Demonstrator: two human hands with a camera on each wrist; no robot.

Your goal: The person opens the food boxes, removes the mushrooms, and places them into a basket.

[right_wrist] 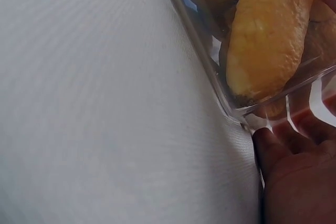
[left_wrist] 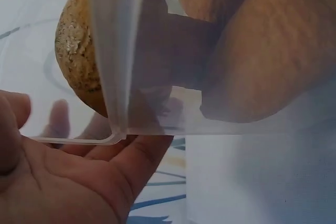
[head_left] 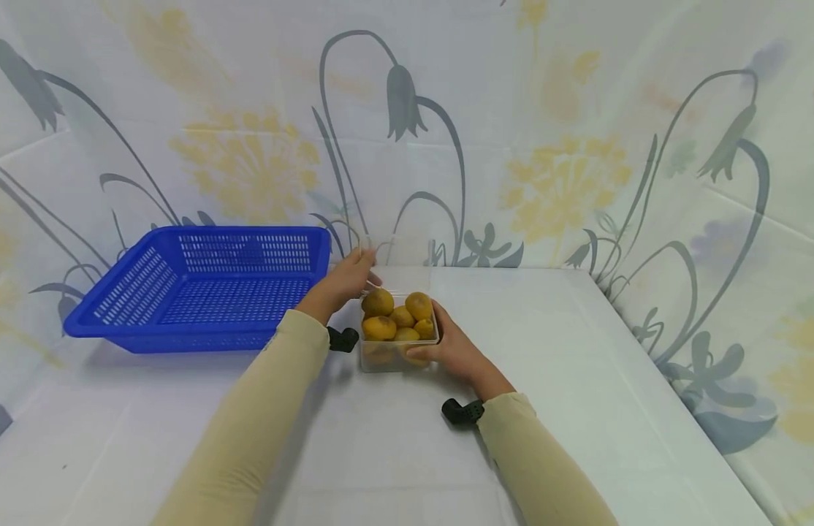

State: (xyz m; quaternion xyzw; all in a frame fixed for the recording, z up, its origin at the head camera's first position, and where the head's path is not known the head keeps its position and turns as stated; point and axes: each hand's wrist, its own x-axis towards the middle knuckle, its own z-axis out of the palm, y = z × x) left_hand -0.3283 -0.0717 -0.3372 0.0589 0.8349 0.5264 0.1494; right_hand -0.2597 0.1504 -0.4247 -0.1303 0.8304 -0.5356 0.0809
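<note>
A clear plastic box (head_left: pixel 389 363) stands on the table, heaped with several yellow-brown, rounded fruits (head_left: pixel 379 328) whose exact kind I cannot tell. Its transparent lid (head_left: pixel 407 277) is raised at the back. My left hand (head_left: pixel 346 280) pinches the lid's left edge, thumb on one side and fingers on the other, as the left wrist view shows. Around the box's right side, my right hand (head_left: pixel 454 352) grips with the thumb at the front and the fingers along the wall. Close up, the right wrist view has an oblong yellow fruit (right_wrist: pixel 265 40) against the clear wall.
To the left of the box stands a blue plastic basket (head_left: pixel 203 340) with slotted walls. White cloth covers the table (head_left: pixel 381 446). Behind it hangs a flower-patterned sheet (head_left: pixel 486 95), which also runs along the right side.
</note>
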